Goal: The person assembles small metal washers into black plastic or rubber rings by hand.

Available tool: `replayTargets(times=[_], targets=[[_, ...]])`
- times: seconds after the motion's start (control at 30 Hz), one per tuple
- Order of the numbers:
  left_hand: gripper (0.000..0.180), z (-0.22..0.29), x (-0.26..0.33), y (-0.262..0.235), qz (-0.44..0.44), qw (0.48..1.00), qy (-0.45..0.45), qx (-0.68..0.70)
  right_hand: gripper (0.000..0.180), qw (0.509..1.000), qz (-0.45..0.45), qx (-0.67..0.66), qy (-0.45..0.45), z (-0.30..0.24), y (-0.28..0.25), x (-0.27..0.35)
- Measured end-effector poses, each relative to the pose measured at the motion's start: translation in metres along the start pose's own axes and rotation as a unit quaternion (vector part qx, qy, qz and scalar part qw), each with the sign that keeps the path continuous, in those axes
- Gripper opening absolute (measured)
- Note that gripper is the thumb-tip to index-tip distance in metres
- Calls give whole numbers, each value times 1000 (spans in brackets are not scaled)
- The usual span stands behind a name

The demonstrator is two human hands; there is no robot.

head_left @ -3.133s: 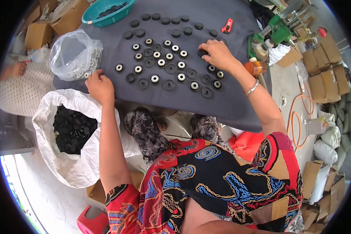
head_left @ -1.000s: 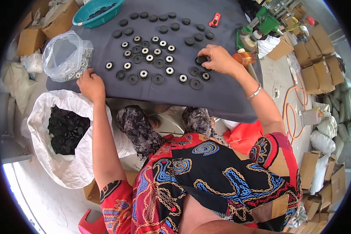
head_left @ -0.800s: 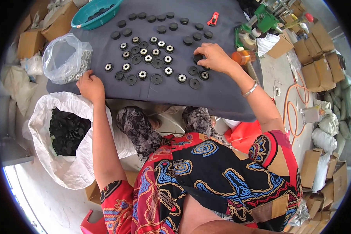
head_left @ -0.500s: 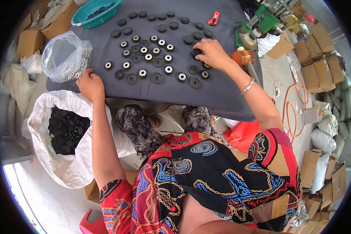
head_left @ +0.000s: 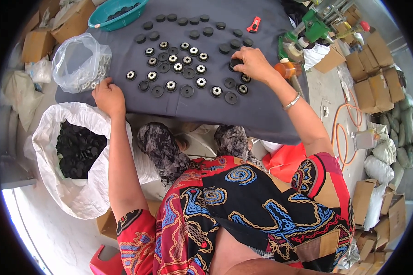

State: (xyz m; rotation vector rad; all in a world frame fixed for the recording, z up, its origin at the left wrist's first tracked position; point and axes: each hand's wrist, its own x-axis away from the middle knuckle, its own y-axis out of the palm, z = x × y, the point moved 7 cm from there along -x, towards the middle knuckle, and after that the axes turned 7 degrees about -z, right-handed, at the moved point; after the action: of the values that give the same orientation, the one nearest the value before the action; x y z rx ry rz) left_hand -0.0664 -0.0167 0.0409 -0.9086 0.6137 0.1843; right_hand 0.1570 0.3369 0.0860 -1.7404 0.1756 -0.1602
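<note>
My right hand (head_left: 255, 65) grips a round black cap (head_left: 235, 62) between thumb and fingers, low over the right part of the dark table. Close beneath that hand lies a black ring piece with a metal bearing (head_left: 245, 78), partly covered by it. My left hand (head_left: 109, 97) rests at the table's near left edge, thumb and forefinger apart. Its fingertips lie beside a clear plastic bag (head_left: 80, 62) of small metal rings; a pale ring (head_left: 94, 85) sits close to them. Several black cups lie mid-table, some with a bearing (head_left: 177, 67), others without, like a black cup (head_left: 186, 91).
Black caps (head_left: 194, 34) form loose rows farther back. A teal basin (head_left: 119, 20) stands far left, a red cutter (head_left: 253, 24) far right. Beside the green machine (head_left: 314, 27) is an orange bottle (head_left: 284, 68). A white sack (head_left: 50, 137) of black parts stands below my left arm.
The view has shifted slightly, so the tabletop sits a little to the right and higher. My right hand keeps its grip on the black cap. My left hand stays by the bag.
</note>
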Motion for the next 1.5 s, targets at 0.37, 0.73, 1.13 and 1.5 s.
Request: replayTargets(times=[0.37,0.73,1.13,1.5], targets=[[24,-8,-4,9,-24,999,-17,-17,30,1000,-9,-8,-8,-1,6,-4],[17,-3,2,-1,-1,1000,16,-12,29,987,54,141,-57,-51,-4,22],[16,8,0,-8,18,1000,15,19,25,990,-64,109,-68,-54,21,20],[17,6,-1,-8,8,1000,12,16,28,984,11,-146,-97,-50,16,26]])
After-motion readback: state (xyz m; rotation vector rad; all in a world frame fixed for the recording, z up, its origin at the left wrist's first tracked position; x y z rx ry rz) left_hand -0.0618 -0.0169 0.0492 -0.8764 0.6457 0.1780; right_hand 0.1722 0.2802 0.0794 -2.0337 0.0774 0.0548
